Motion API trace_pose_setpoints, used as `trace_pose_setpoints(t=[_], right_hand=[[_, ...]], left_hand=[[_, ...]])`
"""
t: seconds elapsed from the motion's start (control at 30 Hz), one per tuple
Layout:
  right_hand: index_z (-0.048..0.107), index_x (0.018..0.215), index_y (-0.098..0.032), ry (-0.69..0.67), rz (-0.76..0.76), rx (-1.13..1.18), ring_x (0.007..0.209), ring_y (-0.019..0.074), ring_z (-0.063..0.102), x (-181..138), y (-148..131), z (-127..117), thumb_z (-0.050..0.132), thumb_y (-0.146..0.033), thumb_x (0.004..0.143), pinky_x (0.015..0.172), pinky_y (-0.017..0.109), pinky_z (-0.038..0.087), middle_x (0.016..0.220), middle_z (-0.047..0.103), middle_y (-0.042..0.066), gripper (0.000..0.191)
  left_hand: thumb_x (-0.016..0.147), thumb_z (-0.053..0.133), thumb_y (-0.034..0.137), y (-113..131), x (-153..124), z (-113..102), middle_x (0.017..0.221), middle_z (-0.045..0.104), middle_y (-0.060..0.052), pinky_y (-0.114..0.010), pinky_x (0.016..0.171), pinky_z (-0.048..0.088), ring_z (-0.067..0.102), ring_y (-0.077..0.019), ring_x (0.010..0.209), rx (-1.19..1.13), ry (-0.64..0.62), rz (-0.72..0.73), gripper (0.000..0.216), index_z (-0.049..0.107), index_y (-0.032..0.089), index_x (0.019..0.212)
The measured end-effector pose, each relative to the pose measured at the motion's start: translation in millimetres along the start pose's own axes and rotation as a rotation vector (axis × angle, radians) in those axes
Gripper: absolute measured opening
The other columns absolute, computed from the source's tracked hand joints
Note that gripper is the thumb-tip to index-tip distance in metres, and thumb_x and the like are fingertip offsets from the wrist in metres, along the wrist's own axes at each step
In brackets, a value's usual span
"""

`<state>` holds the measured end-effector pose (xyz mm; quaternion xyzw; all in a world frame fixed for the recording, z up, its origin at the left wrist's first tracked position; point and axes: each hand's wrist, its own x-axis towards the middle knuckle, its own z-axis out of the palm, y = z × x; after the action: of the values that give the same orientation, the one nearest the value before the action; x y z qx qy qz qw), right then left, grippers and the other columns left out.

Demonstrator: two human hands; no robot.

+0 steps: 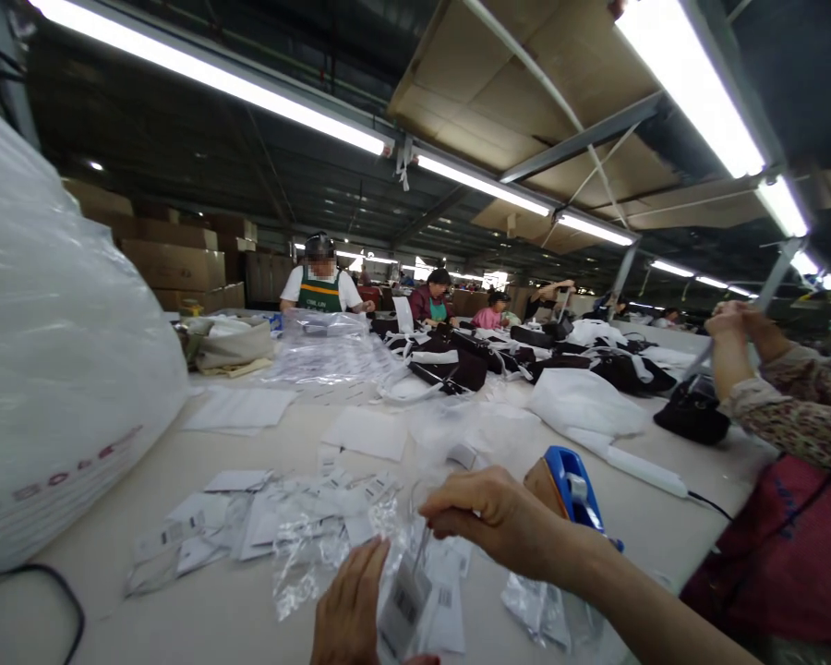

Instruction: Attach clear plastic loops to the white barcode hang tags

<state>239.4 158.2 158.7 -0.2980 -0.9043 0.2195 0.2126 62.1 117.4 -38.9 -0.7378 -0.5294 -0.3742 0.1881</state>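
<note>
Head view: both hands work low at the near edge of the long pale table. Left hand is cupped, fingers curled under a clear plastic sleeve that holds a small barcode tag; thumb side touches the sleeve. Right hand comes in from the right, fingers pinched together on the sleeve's top edge, directly above the left hand; the two hands are close but not touching. Loose tags and empty clear sleeves lie scattered on the table just left of the hands. Blue tape dispenser stands just behind the right wrist. Large white plastic sack fills the left side. Dark bags lie mid-table, well away. A co-worker's arm in a patterned sleeve is raised at right; other people sit at the far end.
</note>
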Motion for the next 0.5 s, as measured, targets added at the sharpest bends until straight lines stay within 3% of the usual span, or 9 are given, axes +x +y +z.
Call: trace_pose_setpoints(t=[0.1,0.27,0.37,0.5], right_hand=[[0.072,0.092,-0.015,0.009,-0.07,-0.092,0.074,0.013,0.065,-0.4,-16.9,-2.9,0.056,-0.009,0.083,0.072,0.02,0.046,0.078,0.073,0.004,0.019],[0.072,0.088,-0.018,0.092,-0.089,-0.091,0.069,0.0117,0.065,-5.6,-32.9,-9.7,0.057,-0.012,0.083,0.065,0.017,0.047,0.076,0.073,0.002,0.017],[0.072,0.085,-0.02,0.133,-0.055,-0.062,0.064,0.0119,0.066,-10.3,-35.0,-14.0,0.057,-0.015,0.082,0.06,0.018,0.048,0.072,0.072,0.001,0.016],[0.072,0.083,-0.018,0.176,0.021,0.102,0.063,0.0133,0.067,-17.6,-27.7,-15.2,0.055,-0.02,0.082,0.059,0.02,0.051,0.07,0.07,0.001,0.017]], left_hand=[[0.064,0.066,0.053,5.3,18.4,-9.4,0.12,0.06,-0.02,-0.04,0.086,0.05,0.057,-0.0314,0.111,-0.262,-0.009,-0.024,0.083,0.036,0.009,0.128],[0.061,0.061,0.02,24.7,29.5,-29.9,0.083,0.065,-0.002,-0.034,0.079,0.048,0.062,-0.0217,0.082,-0.776,-0.178,-0.4,0.052,0.052,0.017,0.112],[0.06,0.056,0.02,36.6,28.4,-44.9,0.075,0.057,0.002,-0.026,0.063,0.043,0.054,-0.0148,0.066,-1.046,-0.296,-0.51,0.044,0.057,0.019,0.104],[0.053,0.057,0.015,47.4,23.6,-55.1,0.064,0.049,0.006,-0.023,0.06,0.035,0.043,-0.0099,0.057,-1.36,-0.378,-0.666,0.046,0.058,0.015,0.099]])
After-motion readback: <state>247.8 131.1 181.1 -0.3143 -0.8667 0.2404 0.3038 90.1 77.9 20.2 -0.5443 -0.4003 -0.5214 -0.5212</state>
